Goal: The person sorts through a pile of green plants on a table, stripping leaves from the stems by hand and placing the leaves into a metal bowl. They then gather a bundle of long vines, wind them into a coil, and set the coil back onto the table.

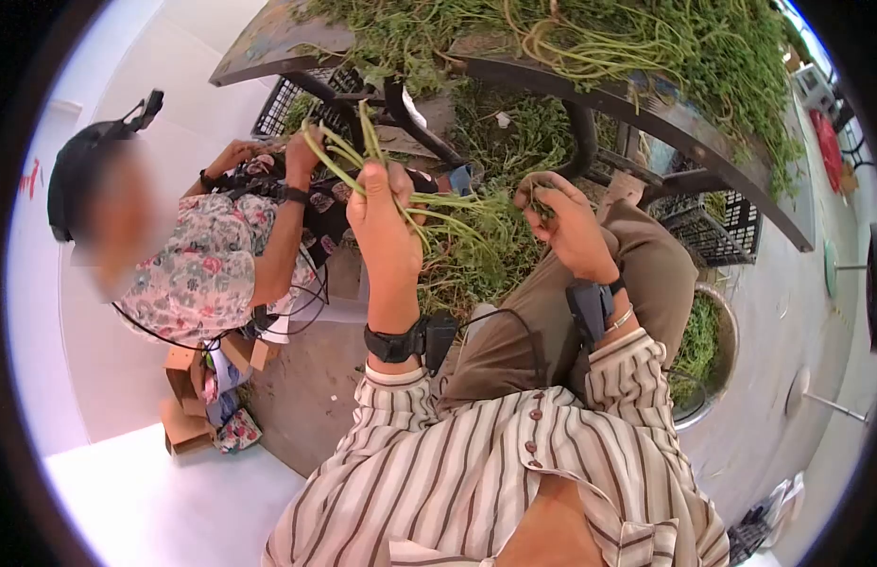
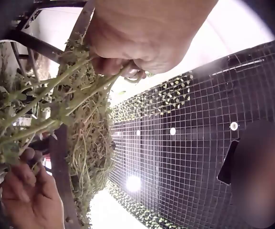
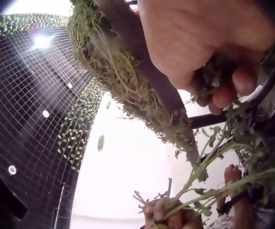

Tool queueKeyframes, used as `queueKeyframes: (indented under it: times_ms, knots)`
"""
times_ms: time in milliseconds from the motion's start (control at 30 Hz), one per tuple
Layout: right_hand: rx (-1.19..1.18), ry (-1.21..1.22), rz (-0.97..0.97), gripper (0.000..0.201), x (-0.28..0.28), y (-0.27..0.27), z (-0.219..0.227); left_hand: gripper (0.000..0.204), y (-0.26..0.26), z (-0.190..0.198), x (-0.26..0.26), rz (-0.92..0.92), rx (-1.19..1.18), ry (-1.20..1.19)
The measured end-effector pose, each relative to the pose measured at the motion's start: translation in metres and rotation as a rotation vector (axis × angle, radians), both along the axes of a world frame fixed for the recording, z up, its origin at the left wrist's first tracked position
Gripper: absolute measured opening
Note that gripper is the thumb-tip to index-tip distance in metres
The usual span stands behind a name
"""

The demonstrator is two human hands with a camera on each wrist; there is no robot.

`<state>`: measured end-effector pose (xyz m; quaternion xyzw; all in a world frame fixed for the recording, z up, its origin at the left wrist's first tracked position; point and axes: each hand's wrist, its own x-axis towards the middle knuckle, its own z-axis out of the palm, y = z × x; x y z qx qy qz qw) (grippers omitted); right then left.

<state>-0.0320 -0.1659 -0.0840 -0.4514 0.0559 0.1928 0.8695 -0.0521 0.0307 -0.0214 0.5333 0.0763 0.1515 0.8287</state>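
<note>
My left hand (image 1: 384,222) grips several long green leafy stems (image 1: 448,201), its thumb laid over them. Their bare cut ends stick out past the hand on the left, and the leafy ends reach toward my right hand. In the left wrist view my left hand (image 2: 137,40) is curled round the stems (image 2: 66,107). My right hand (image 1: 573,231) holds a small tuft of leaves (image 1: 546,213) in curled fingers. The right wrist view has this dark green tuft (image 3: 217,71) between the fingers of my right hand (image 3: 204,43), with the stems close below.
A dark table (image 1: 722,156) heaped with greens (image 1: 627,42) stands ahead. More greens (image 1: 514,123) lie on the floor beneath it. Black crates (image 1: 717,231) stand under the table, and a round tub (image 1: 727,331) of greens is at right. Another person (image 1: 212,227) sits at left.
</note>
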Motion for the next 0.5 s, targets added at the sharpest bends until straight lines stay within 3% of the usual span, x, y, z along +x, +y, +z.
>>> queueKeyframes:
  times_ms: [100, 167, 200, 267, 500]
  knots:
    - [0.051, -0.041, 0.072, 0.025, -0.002, 0.0, 0.01, 0.028, -0.003, 0.002, -0.002, -0.006, 0.008, -0.044]
    - [-0.102, -0.135, 0.249, 0.026, -0.003, 0.001, 0.019, 0.028, -0.008, 0.002, -0.001, 0.01, -0.009, -0.035]
    - [-0.1, -0.135, 0.237, 0.026, -0.003, 0.006, 0.023, 0.028, -0.01, 0.002, -0.001, 0.038, -0.027, -0.028]
    - [-0.445, -0.588, 0.097, 0.029, -0.004, 0.021, 0.029, 0.029, -0.01, 0.0, 0.0, -0.002, -0.027, -0.02]
    - [-0.73, -0.778, 0.18, 0.03, -0.007, 0.041, 0.038, 0.028, -0.017, -0.005, -0.004, -0.099, -0.013, 0.015]
